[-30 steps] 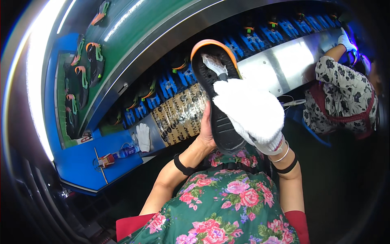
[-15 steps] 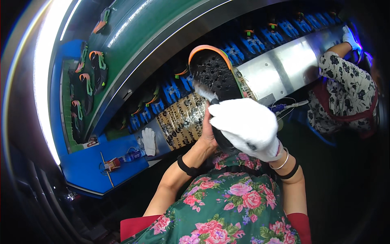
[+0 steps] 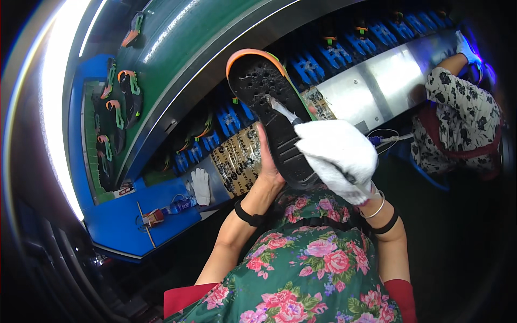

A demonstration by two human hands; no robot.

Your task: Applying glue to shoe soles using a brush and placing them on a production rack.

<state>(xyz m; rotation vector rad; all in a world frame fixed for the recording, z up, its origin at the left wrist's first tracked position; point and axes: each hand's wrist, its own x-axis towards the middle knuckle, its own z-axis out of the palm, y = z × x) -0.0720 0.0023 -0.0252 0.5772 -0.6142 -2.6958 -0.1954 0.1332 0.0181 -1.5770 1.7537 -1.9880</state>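
Observation:
My bare left hand (image 3: 268, 160) grips the left edge of a black shoe sole (image 3: 280, 141) with an orange and green rim. Small holes dot its upper part, parts of its surface shine as if wet, and grooves cross the lower part. My right hand (image 3: 338, 157), in a white glove, is closed around the dark handle of a brush (image 3: 283, 111). The pale bristles rest on the middle of the sole, just below the holes. The glove hides most of the handle and my right fingers.
A taped cardboard strip (image 3: 237, 161) covers the metal ledge (image 3: 377, 89). Blue racks (image 3: 336, 56) stand behind it. Shoe parts (image 3: 129, 94) ride a green belt at left. A white glove (image 3: 201, 187) and bottle (image 3: 181, 205) lie nearby. Another person (image 3: 458, 113) works at right.
The sole has shifted left and slightly up in my left hand's grip. The brush has moved from its left edge onto its middle, while my gloved hand has come down a little.

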